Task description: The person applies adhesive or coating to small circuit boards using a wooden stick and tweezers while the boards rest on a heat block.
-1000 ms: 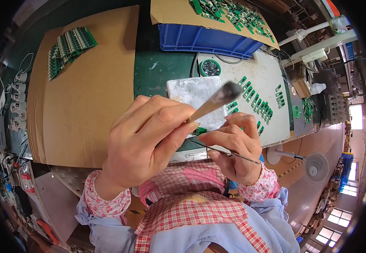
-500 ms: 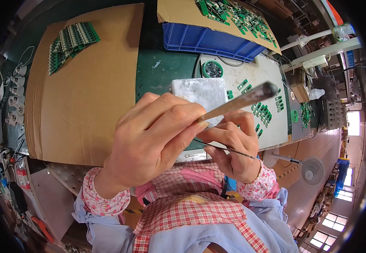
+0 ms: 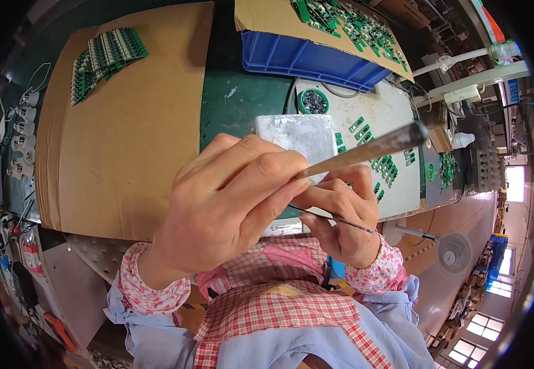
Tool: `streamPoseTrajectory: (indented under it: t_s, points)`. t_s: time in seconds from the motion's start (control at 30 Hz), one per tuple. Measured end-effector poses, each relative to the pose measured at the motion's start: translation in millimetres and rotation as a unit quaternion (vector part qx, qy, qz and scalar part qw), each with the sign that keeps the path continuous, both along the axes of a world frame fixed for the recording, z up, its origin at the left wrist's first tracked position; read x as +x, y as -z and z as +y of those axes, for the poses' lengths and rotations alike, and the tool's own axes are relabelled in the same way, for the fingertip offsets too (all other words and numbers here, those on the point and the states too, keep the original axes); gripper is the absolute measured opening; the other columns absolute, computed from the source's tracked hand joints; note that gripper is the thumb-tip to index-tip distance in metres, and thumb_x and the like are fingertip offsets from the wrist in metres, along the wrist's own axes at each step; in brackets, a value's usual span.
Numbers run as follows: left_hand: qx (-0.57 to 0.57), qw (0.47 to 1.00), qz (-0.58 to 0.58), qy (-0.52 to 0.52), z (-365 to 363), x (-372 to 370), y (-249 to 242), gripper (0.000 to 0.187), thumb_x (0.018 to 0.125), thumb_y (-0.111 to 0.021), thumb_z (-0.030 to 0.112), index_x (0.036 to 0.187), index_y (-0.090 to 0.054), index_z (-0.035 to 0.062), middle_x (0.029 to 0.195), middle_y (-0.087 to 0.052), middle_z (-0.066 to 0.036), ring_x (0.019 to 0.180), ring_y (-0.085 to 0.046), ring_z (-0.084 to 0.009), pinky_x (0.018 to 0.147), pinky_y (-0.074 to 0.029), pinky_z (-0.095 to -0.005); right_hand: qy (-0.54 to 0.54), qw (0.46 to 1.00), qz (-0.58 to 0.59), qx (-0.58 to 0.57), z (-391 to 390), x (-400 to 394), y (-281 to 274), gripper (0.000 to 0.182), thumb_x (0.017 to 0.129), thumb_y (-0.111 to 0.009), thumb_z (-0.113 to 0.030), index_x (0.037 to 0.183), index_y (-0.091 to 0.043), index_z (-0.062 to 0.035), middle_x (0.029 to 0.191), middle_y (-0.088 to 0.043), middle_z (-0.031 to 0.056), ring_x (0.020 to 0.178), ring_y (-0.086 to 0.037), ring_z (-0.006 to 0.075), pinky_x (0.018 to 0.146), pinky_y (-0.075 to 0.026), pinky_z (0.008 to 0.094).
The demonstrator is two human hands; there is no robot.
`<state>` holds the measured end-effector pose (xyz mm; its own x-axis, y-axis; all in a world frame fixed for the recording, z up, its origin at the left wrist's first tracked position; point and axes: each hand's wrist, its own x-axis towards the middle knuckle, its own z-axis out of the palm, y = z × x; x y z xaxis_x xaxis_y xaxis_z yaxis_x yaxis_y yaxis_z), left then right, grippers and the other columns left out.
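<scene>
My left hand (image 3: 233,203) is closed, its thumb and fingers pinching a brownish tapered stick (image 3: 365,151) with a worn grey end that points up to the right. Its other end is hidden behind the fingers. My right hand (image 3: 344,212) is beside it, fingers curled around a thin dark metal rod (image 3: 347,223); what kind of tool this is I cannot make out. Both hands are raised in front of a whitish square block (image 3: 297,135). The fingertips come close together, and whatever lies between them is hidden.
Brown cardboard (image 3: 131,154) covers the left side, bearing a stack of green circuit boards (image 3: 110,58). A blue crate (image 3: 310,58) stands at the back beneath a cardboard sheet of small boards. On the right, a pale board (image 3: 396,197) holds rows of small circuit boards (image 3: 385,169) and a green-rimmed dish (image 3: 313,101).
The stick's worn end has shifted slightly right, and my left hand has moved a little that way too. The grips look the same. The bench scene has drifted slightly in view.
</scene>
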<state>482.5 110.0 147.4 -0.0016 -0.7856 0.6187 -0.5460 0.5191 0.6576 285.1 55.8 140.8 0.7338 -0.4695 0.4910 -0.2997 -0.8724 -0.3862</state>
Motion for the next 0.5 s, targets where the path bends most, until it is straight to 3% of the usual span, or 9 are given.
streamPoseTrajectory:
  t_s: [0.5]
  points:
    - [-0.003, 1.000, 0.005, 0.000, -0.5, -0.4, 0.1, 0.013, 0.082, -0.071, 0.000, 0.094, -0.067, 0.0010, 0.087, -0.069, -0.010, 0.075, -0.064, -0.0217, 0.065, -0.049, -0.0308, -0.002, 1.000, -0.005, 0.005, -0.6, -0.4, 2.5, 0.042, 0.062, -0.081, -0.014, 0.101, -0.068, -0.0123, 0.081, -0.061, -0.0017, 0.082, -0.052, 0.0238, 0.073, -0.040, 0.0360]
